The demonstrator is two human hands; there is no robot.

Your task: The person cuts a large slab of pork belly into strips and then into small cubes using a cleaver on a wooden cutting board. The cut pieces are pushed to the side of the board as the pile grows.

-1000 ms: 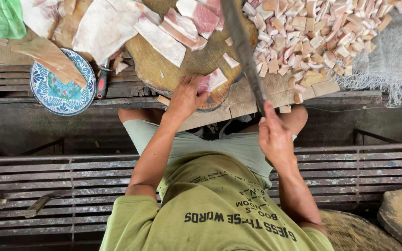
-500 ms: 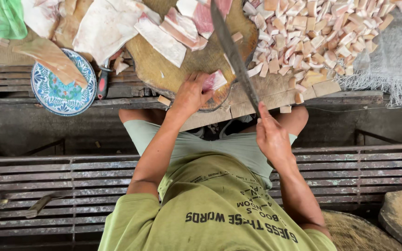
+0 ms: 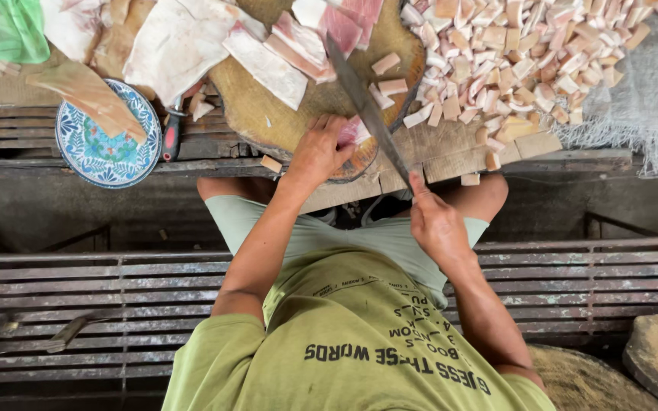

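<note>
left hand (image 3: 320,152) fingers curled, pinning meat strip (image 3: 352,131) on round block (image 3: 298,114); right hand (image 3: 434,221) fist wrapped round cleaver (image 3: 367,110), blade angled over strip, guide for slicing.

Knife handle (image 3: 419,186) hidden in right grip (image 3: 437,224).

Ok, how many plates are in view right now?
1. A blue patterned plate sits left of the round chopping block, partly under a meat slab. Others may be hidden.
</note>
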